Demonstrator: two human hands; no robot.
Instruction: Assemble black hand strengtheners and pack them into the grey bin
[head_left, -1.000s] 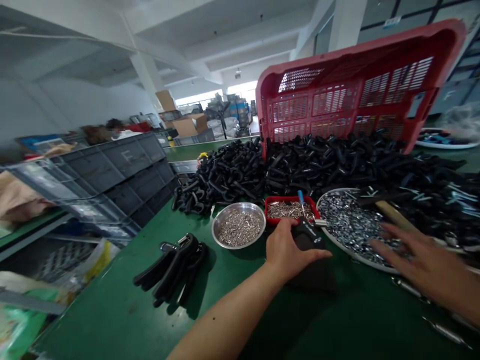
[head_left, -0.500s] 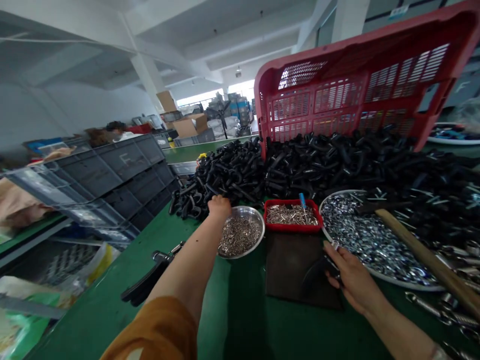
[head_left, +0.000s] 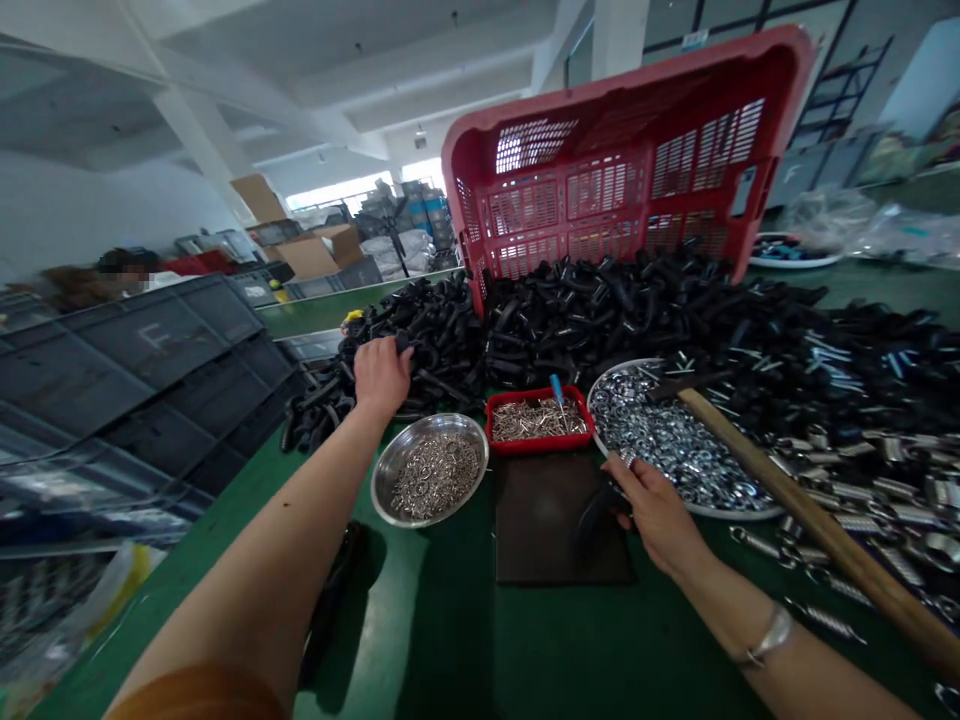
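My left hand (head_left: 381, 376) reaches onto the left part of the heap of black curved parts (head_left: 592, 310), its fingers curled round a dark part. Over the right edge of a dark square pad (head_left: 559, 525), my right hand (head_left: 646, 497) grips a black curved part (head_left: 592, 515) with a metal end. Between the hands are a round metal bowl of small metal pieces (head_left: 436, 475) and a red tray (head_left: 541, 443) of pins with a blue-handled tool (head_left: 556, 390). A white round tray of shiny metal pieces (head_left: 675, 440) lies beyond my right hand.
A red crate (head_left: 570, 200) leans behind the heap. A wooden-handled hammer (head_left: 795, 500) crosses the white tray's right side, near metal springs (head_left: 855, 500). Grey bins (head_left: 150, 370) stand at the left. A person's head (head_left: 129, 272) shows behind them.
My left hand has moved forward and up from beside the metal bowl onto the black heap. My right hand still holds its black part over the pad. The view has shifted right.
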